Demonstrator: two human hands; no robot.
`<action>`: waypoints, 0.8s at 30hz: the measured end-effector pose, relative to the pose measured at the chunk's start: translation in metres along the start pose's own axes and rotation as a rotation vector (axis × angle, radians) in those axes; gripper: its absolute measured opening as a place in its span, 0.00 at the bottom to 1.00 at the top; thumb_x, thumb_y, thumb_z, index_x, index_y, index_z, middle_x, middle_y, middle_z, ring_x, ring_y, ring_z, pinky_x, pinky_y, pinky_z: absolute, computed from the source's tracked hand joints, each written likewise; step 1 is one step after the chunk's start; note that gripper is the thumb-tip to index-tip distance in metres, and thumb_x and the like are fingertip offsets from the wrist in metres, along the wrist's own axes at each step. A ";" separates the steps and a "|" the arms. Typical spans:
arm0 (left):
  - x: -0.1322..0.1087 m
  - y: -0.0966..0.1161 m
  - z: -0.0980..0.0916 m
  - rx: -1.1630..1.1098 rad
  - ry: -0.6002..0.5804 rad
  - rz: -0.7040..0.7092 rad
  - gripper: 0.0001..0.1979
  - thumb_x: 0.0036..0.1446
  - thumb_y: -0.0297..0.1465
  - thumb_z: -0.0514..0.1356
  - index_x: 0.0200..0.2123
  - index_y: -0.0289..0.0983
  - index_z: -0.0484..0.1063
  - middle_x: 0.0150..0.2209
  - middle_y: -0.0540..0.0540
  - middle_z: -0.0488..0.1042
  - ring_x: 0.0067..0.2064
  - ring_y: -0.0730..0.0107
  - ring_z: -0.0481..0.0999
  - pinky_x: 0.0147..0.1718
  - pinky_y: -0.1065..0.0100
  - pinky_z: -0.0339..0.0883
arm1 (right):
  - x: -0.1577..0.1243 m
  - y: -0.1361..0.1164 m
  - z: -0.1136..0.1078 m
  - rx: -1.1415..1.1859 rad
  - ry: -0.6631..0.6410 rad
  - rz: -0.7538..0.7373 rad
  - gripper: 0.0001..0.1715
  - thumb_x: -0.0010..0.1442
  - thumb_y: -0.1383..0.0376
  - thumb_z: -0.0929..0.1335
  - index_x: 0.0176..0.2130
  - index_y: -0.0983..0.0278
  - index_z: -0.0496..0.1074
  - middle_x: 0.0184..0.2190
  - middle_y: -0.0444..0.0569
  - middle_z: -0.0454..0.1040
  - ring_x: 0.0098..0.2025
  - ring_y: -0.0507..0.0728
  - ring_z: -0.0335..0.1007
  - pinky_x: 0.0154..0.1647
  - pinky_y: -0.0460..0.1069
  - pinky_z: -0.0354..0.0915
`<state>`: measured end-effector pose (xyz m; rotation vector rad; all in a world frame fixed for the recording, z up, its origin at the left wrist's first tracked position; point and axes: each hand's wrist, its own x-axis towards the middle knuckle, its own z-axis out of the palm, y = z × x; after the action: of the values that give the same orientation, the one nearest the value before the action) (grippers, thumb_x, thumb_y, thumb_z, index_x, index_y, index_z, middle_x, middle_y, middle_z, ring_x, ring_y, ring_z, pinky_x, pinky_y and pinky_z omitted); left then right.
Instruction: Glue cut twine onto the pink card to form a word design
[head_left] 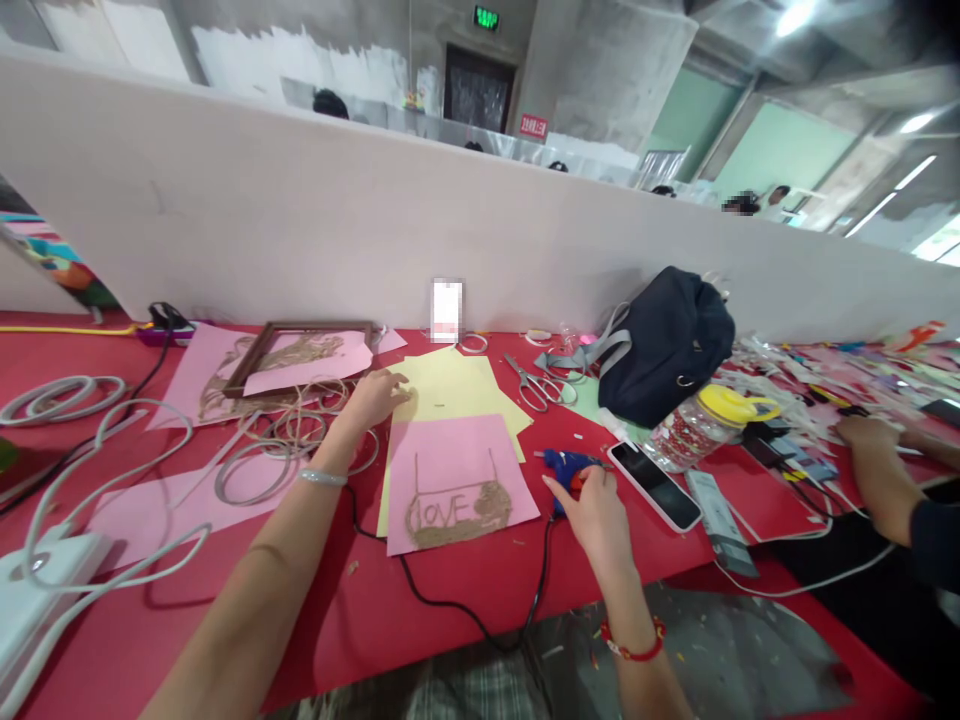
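My left hand (380, 395) rests at the left edge of the yellow paper (450, 385), fingers apart with nothing seen in them. My right hand (598, 510) is closed around a blue hot glue gun (564, 464) lying on the table, its nozzle toward the left; its black cord runs down to the table's front edge. Between my hands a pink sheet (465, 440) lies over the yellow paper. Brown twine on it forms an outlined shape with the letters LOVE (444, 513), a filled lower band and two upright lines.
Loose twine (292, 425), a brown frame (259, 365) and cables lie left. Scissors (534, 385), a dark blue bag (667, 345), a yellow-lidded jar (694, 430) and a phone (656, 487) are right. A lit phone (448, 310) leans on the partition. Another person's arm (885, 475) reaches in.
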<state>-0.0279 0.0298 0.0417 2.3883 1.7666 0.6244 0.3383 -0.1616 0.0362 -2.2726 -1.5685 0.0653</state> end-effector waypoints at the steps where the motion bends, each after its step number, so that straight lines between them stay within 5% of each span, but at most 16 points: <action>1: -0.001 0.002 0.000 0.008 0.006 -0.001 0.15 0.59 0.33 0.62 0.46 0.33 0.82 0.46 0.34 0.82 0.47 0.50 0.81 0.50 0.59 0.72 | -0.003 0.001 0.003 -0.020 -0.007 0.009 0.28 0.65 0.45 0.69 0.46 0.67 0.68 0.45 0.68 0.77 0.44 0.72 0.80 0.36 0.56 0.70; 7: -0.002 0.013 0.003 -0.015 0.043 -0.013 0.05 0.56 0.27 0.62 0.31 0.34 0.79 0.40 0.33 0.79 0.43 0.49 0.80 0.45 0.56 0.72 | -0.004 0.003 0.015 0.073 -0.019 0.026 0.25 0.66 0.49 0.69 0.46 0.68 0.69 0.45 0.67 0.78 0.47 0.72 0.79 0.41 0.56 0.71; 10: 0.001 0.024 -0.003 -0.077 0.066 -0.001 0.05 0.60 0.29 0.62 0.33 0.36 0.77 0.40 0.37 0.80 0.41 0.56 0.79 0.43 0.60 0.73 | 0.000 0.009 0.017 0.149 -0.009 0.040 0.25 0.63 0.50 0.70 0.46 0.69 0.70 0.44 0.68 0.78 0.48 0.73 0.78 0.44 0.58 0.71; 15: -0.005 0.063 -0.033 -0.691 0.168 0.071 0.12 0.63 0.41 0.65 0.38 0.37 0.74 0.34 0.44 0.81 0.32 0.68 0.78 0.32 0.69 0.71 | 0.004 0.022 0.025 0.275 0.028 0.051 0.24 0.57 0.50 0.71 0.42 0.66 0.70 0.41 0.65 0.79 0.44 0.71 0.78 0.46 0.60 0.72; 19: -0.026 0.099 -0.042 -1.028 0.098 0.066 0.21 0.57 0.44 0.71 0.45 0.37 0.74 0.34 0.44 0.83 0.33 0.66 0.81 0.34 0.66 0.76 | 0.003 0.025 0.028 0.331 0.049 0.049 0.22 0.54 0.49 0.70 0.41 0.63 0.69 0.39 0.62 0.79 0.42 0.69 0.78 0.45 0.59 0.72; 21: -0.034 0.111 -0.032 -1.111 0.066 0.052 0.23 0.57 0.46 0.70 0.48 0.36 0.74 0.40 0.40 0.83 0.40 0.62 0.84 0.42 0.61 0.79 | 0.002 0.024 0.028 0.340 0.064 0.053 0.23 0.55 0.49 0.69 0.41 0.64 0.69 0.40 0.62 0.78 0.42 0.69 0.77 0.45 0.60 0.71; 24: -0.034 0.115 -0.009 -1.164 0.085 0.067 0.32 0.54 0.45 0.71 0.59 0.40 0.71 0.64 0.34 0.74 0.57 0.52 0.80 0.55 0.53 0.76 | -0.001 0.021 0.027 0.334 0.088 0.064 0.24 0.55 0.49 0.68 0.42 0.65 0.70 0.41 0.63 0.78 0.42 0.70 0.77 0.45 0.60 0.71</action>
<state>0.0627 -0.0405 0.0783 1.5754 0.8649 1.2977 0.3500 -0.1609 0.0037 -2.0340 -1.3288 0.2243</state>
